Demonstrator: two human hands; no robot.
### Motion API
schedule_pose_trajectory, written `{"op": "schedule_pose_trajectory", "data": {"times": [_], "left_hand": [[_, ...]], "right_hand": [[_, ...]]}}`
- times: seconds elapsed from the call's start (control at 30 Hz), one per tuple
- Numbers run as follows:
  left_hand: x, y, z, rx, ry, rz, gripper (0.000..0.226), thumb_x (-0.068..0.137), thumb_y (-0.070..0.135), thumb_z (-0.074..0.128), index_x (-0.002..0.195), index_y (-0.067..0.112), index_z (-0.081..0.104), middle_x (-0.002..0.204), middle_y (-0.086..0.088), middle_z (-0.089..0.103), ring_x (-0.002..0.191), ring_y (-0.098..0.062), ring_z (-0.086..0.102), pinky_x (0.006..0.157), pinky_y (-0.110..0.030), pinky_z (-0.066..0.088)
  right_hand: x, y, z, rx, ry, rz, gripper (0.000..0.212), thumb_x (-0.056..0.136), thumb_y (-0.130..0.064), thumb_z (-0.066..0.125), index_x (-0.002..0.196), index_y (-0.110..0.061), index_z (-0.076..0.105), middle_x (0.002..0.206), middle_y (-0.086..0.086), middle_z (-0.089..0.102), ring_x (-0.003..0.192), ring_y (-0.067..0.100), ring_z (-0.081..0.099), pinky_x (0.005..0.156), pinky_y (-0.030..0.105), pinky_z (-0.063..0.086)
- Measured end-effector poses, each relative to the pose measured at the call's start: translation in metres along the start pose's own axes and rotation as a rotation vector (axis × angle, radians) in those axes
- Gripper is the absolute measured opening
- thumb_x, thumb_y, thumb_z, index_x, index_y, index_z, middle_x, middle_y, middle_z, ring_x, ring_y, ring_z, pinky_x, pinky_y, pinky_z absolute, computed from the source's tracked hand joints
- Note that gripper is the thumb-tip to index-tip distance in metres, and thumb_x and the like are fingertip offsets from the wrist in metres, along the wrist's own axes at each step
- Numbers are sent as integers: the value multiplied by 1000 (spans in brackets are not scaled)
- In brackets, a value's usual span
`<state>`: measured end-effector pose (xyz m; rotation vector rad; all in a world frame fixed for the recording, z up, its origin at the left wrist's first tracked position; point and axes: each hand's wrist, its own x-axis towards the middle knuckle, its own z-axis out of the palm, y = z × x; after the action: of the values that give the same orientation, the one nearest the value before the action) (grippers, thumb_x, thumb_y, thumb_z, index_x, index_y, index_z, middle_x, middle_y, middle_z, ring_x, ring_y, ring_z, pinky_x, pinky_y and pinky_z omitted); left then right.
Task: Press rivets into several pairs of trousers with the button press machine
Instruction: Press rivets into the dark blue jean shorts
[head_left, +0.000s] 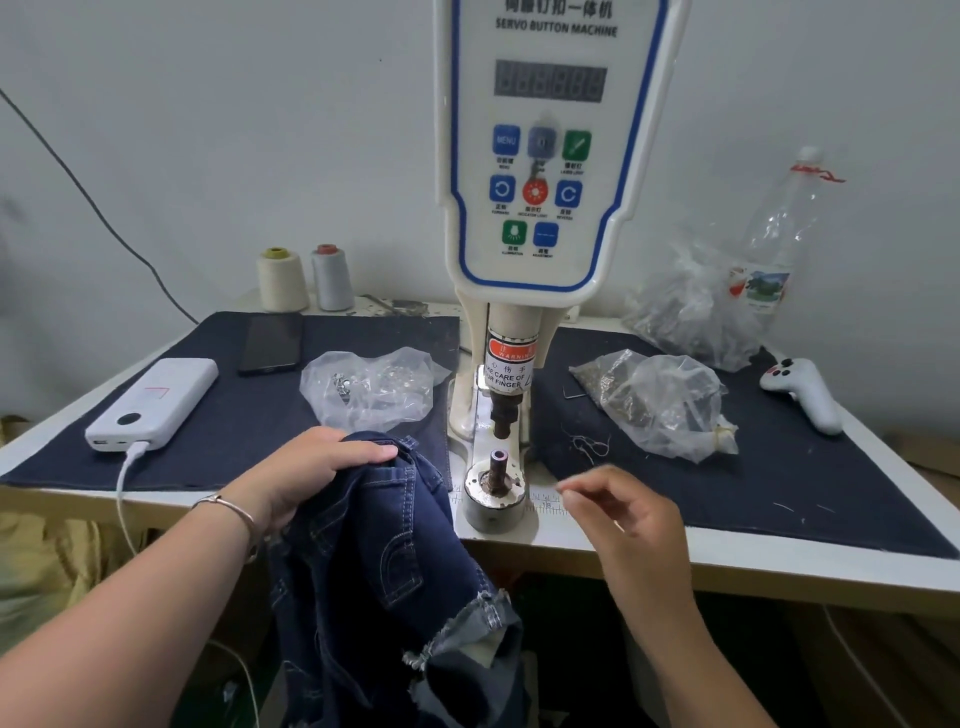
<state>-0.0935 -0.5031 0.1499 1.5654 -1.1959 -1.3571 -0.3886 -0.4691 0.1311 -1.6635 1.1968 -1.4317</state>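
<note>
right now my left hand (317, 470) grips the jeans (384, 561) at the bench's front edge, just left of the lower die (497, 460); my right hand (618, 512), nearer, pinches something too small to identify.

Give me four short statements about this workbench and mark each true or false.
1. The left hand grips the jeans. True.
2. The jeans lie under the press head. False: they hang off the table edge, left of the lower post.
3. The right hand holds a bag. False: its fingertips only pinch together, perhaps on something too small to see.
4. A power bank lies on the left, cable plugged in. True.
</note>
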Motion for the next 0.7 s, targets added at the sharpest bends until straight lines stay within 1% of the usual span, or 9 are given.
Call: {"op": "schedule_pose_trajectory", "data": {"times": [0.07,0.17,0.23,0.3,0.33,0.4,0.5,0.6,0.7], "left_hand": [[-17,8,-1,68,-129,-11,41,70,37,85,93,4,77,100,-19,76,89,-30,74,77,-32,55],[-42,19,1,129,-343,1,50,75,46,79,93,0,74,99,-19,75,86,-27,73,77,-30,56],[-58,29,8,91,-475,0,39,82,42,74,85,3,75,87,-13,75,75,-19,72,71,-26,55],[-71,40,18,73,-572,10,31,88,38,68,77,10,76,79,-5,74,69,-13,70,67,-22,54],[-77,46,23,75,-613,20,30,89,38,66,76,14,76,77,-2,74,68,-11,69,67,-21,53],[-86,55,33,90,-671,47,33,84,48,71,76,16,77,77,0,74,69,-9,69,67,-20,53],[-92,61,41,92,-643,83,55,64,63,83,80,10,77,80,-6,74,71,-14,69,69,-24,55],[-91,55,41,50,-623,96,62,59,60,88,81,4,74,80,-9,72,70,-16,68,69,-25,54],[-92,47,38,35,-789,57,65,63,40,92,105,-5,70,97,-15,73,85,-22,71,79,-30,57]], "right_hand": [[-13,-3,-5,-4,-17,24,25,84,0,69,75,-23,73,75,-6,70,73,9,64,67,14,49],[-23,-18,-7,33,-95,12,22,84,-4,71,81,-25,74,80,-4,71,77,12,66,70,18,51],[-27,-32,-4,78,-216,-8,20,81,-19,77,96,-30,71,93,-6,72,85,10,66,74,20,53],[-27,-39,1,49,-390,16,54,71,-46,78,120,-37,59,115,-17,66,108,2,61,90,21,49],[-26,-42,3,53,-496,58,70,66,-53,78,130,-40,51,126,-21,61,118,0,56,98,24,46],[-23,-46,6,226,-724,193,79,67,-45,81,137,-38,46,136,-15,56,127,8,52,107,34,42],[-22,-46,4,476,-927,390,57,71,-23,75,124,-9,60,120,8,66,110,25,62,96,36,48],[-21,-35,-8,616,-933,572,44,65,-13,75,107,-2,68,102,14,70,90,25,68,85,34,53],[-17,-30,-22,732,-862,629,44,69,-5,74,111,3,65,107,20,67,92,28,67,91,37,52]]}}
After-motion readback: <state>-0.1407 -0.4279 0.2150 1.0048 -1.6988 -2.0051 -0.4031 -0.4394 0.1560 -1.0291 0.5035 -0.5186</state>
